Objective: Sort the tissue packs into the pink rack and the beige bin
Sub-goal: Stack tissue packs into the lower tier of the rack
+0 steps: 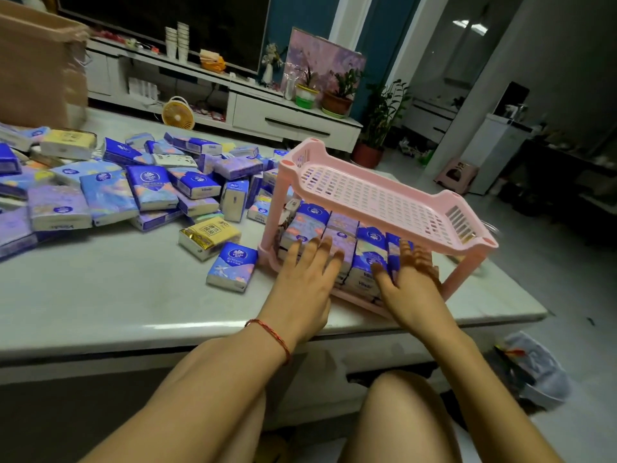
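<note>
Left grip [302,279] and right grip [410,285] press tissue packs [367,242] in pink rack [367,195].

Right hand [412,279]: fingers motion-blurred, outlines doubled. Tissue packs [370,238] in lower tier of pink rack [367,195]: fronts partly covered by right hand and left hand [302,282]; rear of tier hidden under upper shelf. Loose pack pile [110,192]: cut off by left edge. Brown container [36,61]: blurred, cropped at top-left corner. Television [167,25]: cropped by top edge. Small print on packs illegible.
</note>
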The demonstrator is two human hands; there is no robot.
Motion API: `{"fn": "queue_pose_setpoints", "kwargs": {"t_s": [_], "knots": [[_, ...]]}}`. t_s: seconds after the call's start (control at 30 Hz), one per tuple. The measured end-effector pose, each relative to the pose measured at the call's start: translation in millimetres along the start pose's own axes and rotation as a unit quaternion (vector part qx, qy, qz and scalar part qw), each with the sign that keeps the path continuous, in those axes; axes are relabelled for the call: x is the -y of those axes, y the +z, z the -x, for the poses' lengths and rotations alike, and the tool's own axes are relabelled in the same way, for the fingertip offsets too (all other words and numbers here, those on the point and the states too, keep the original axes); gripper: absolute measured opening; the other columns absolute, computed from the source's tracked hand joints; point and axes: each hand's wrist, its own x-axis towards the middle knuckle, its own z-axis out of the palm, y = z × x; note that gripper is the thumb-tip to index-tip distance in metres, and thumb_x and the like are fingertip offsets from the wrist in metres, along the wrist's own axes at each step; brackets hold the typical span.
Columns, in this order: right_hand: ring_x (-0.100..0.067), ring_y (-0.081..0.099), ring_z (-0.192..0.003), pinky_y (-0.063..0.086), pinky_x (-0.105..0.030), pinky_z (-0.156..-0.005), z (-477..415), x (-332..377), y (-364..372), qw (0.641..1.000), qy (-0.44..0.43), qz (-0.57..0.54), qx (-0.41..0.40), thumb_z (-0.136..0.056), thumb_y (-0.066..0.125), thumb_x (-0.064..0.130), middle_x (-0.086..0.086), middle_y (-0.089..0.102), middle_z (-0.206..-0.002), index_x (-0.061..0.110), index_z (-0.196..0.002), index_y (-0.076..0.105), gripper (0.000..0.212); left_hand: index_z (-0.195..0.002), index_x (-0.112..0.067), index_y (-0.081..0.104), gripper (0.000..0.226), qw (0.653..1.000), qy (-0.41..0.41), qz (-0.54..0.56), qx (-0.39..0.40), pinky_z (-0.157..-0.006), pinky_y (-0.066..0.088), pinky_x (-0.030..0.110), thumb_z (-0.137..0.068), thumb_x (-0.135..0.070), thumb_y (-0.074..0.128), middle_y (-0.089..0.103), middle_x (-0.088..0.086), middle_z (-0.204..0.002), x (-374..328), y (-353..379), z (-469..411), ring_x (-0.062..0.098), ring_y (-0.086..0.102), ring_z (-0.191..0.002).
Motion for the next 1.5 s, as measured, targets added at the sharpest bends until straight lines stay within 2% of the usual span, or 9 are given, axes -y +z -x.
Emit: {"fn": "queue_pose_setpoints", "kwargs": {"t_s": [0.17, 0.33, 0.5, 0.67, 1.03, 1.17, 1.23, 1.33, 1.5], "knots": [[-0.029, 0.036, -0.13, 0.032, -0.045, -0.109, 3, -1, 7, 0.997, -0.015, -0.074, -0.015, -0.091, 0.054, 0.032, -0.014, 0.037, -0.141, 0.007, -0.137, 0.032, 0.057, -0.149, -0.017, 0.003, 0.071, 0.996, -0.002, 0.008, 0.092, -0.116, -0.001, 0.043, -0.092, -0.027, 0.045, 0.002, 0.008, -0.156, -2, -8, 3, 0.025, 0.0, -0.144], [-0.027, 0.048, -0.119, 0.043, -0.044, -0.101, 0, -3, 3, 0.991, -0.032, -0.13, -0.021, -0.092, 0.051, 0.023, -0.011, 0.047, -0.132, 0.013, -0.129, 0.039, 0.04, -0.149, -0.018, -0.002, 0.069, 0.995, -0.02, 0.043, 0.089, -0.115, -0.007, 0.04, -0.095, -0.027, 0.04, -0.004, 0.005, -0.156, -3, -6, 3, 0.023, -0.006, -0.144], [-0.031, 0.043, -0.124, 0.035, -0.034, -0.1, -37, -3, -5, 0.998, 0.027, -0.029, 0.048, -0.099, 0.035, 0.029, -0.016, 0.046, -0.138, 0.008, -0.131, 0.044, 0.039, -0.149, -0.017, -0.005, 0.067, 0.995, -0.03, 0.049, 0.087, -0.108, -0.018, 0.035, -0.097, -0.036, 0.033, -0.01, 0.009, -0.156, 0, -4, 1, 0.024, -0.012, -0.144], [-0.025, 0.019, -0.142, 0.015, -0.033, -0.115, -55, -17, 3, 0.992, 0.056, -0.012, 0.112, -0.099, 0.031, 0.044, -0.007, 0.02, -0.156, 0.016, -0.148, 0.022, 0.057, -0.144, -0.021, -0.02, 0.073, 0.99, -0.053, 0.053, 0.121, -0.112, -0.018, 0.041, -0.096, -0.049, 0.027, -0.023, 0.012, -0.153, 2, 3, -7, 0.025, -0.028, -0.138], [-0.024, 0.007, -0.145, 0.006, -0.037, -0.118, -67, -18, 17, 0.997, 0.027, 0.023, 0.075, -0.097, 0.03, 0.051, -0.004, 0.007, -0.158, 0.018, -0.15, 0.014, 0.064, -0.148, -0.018, -0.009, 0.07, 0.992, -0.056, 0.052, 0.101, -0.114, -0.012, 0.041, -0.097, -0.047, 0.028, -0.01, 0.011, -0.156, 2, 7, -13, 0.027, -0.011, -0.144], [-0.029, 0.03, -0.137, 0.024, -0.038, -0.114, -54, -13, 4, 0.999, 0.019, 0.02, 0.027, -0.1, 0.029, 0.041, -0.012, 0.034, -0.149, 0.011, -0.143, 0.032, 0.053, -0.149, -0.015, -0.005, 0.069, 0.994, -0.049, 0.069, 0.072, -0.113, -0.013, 0.036, -0.097, -0.044, 0.03, -0.005, 0.01, -0.157, -1, 5, -9, 0.024, -0.007, -0.145], [-0.029, 0.042, -0.127, 0.035, -0.039, -0.106, -31, -10, -2, 0.999, -0.034, -0.014, -0.022, -0.1, 0.032, 0.035, -0.011, 0.044, -0.141, 0.013, -0.135, 0.041, 0.042, -0.147, -0.009, 0.02, 0.06, 0.993, -0.023, 0.111, 0.018, -0.114, -0.007, 0.033, -0.096, -0.035, 0.037, 0.019, 0.016, -0.153, -2, -1, -7, 0.028, 0.015, -0.143], [-0.014, 0.049, -0.115, 0.038, -0.02, -0.096, 18, 2, 2, 0.983, -0.168, -0.059, -0.045, -0.095, 0.047, 0.023, -0.001, 0.054, -0.125, 0.016, -0.122, 0.052, 0.028, -0.101, -0.007, 0.065, 0.033, 0.98, 0.013, 0.151, -0.127, -0.092, 0.033, 0.029, -0.082, -0.022, 0.043, 0.064, 0.014, -0.102, 3, -19, 3, 0.026, 0.057, -0.1], [-0.001, 0.043, -0.11, 0.024, -0.001, -0.088, 35, 49, 23, 0.96, -0.261, -0.101, 0.024, -0.087, 0.047, 0.022, 0.006, 0.053, -0.12, 0.021, -0.12, 0.055, 0.034, -0.092, -0.01, 0.064, 0.03, 0.956, -0.127, 0.181, -0.194, -0.077, 0.035, 0.031, -0.079, -0.02, 0.039, 0.065, 0.008, -0.096, 77, -37, 46, 0.021, 0.052, -0.091]]}}
